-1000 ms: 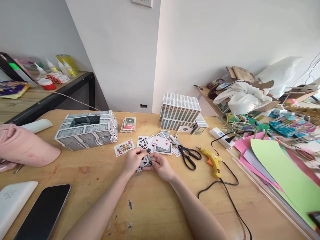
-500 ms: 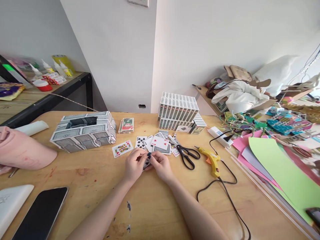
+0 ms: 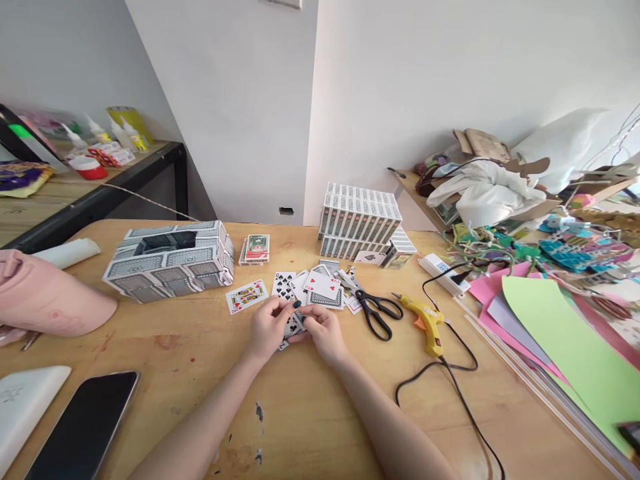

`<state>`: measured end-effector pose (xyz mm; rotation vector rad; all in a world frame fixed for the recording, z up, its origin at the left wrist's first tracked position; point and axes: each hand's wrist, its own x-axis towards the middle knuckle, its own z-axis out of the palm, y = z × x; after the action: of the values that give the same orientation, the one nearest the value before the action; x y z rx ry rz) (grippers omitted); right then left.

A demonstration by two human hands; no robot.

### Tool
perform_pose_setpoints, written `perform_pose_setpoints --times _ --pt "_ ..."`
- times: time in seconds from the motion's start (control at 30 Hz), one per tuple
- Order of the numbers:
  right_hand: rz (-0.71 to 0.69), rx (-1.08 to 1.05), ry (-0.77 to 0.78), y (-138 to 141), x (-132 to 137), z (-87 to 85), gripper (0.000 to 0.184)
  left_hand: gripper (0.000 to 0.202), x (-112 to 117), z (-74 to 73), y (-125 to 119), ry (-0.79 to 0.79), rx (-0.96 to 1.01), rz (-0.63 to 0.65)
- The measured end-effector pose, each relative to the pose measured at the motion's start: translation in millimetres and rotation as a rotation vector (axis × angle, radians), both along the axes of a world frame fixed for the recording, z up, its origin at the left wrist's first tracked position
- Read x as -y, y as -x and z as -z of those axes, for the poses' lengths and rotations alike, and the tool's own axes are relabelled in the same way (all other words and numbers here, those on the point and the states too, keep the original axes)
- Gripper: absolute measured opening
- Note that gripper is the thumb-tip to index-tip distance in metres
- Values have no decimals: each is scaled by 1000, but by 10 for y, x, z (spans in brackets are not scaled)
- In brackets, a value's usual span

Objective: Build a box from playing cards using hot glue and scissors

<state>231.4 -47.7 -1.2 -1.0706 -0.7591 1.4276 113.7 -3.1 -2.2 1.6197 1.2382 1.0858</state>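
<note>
My left hand (image 3: 267,327) and my right hand (image 3: 323,329) meet at the middle of the wooden table (image 3: 310,420), fingers pinched round a small folded playing card (image 3: 293,327) held between them just above the wood. Behind them lie loose playing cards (image 3: 313,288) face up, with a king card (image 3: 246,295) apart to the left. Black scissors (image 3: 374,310) lie right of the cards, and a yellow glue gun (image 3: 426,321) with its black cable rests further right.
A box covered in card backs (image 3: 170,260) stands at the left, a small card pack (image 3: 257,248) beside it, stacked card packs (image 3: 360,223) at the back. A phone (image 3: 83,427), a white device and a pink cap (image 3: 47,300) are at the left. Coloured paper sheets (image 3: 565,340) and clutter fill the right.
Both hands have stayed together on the card, shifting only slightly; the card has been turned a little between the fingers.
</note>
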Motion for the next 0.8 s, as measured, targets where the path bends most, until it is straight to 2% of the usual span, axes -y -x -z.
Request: perform_pose_setpoints --times 0.23,0.4,0.5,0.6,0.7,0.8 --pt "-118 -193 -17 -40 -1 20 23 20 -54 -16 9 182 123 -14" --pt "-190 -258 -55 -62 11 11 26 22 -64 -21 10 194 149 -19" --pt "-156 -254 -63 -50 14 -15 27 24 -72 14 13 102 123 -39" --pt "-56 -157 -60 -35 -7 -8 26 21 -69 31 20 -77 65 -68" --pt "101 58 -87 -46 -28 37 25 16 -39 -2 29 -272 -12 -19" --pt "235 380 -201 -78 -9 77 20 10 0 -48 40 -435 -93 30"
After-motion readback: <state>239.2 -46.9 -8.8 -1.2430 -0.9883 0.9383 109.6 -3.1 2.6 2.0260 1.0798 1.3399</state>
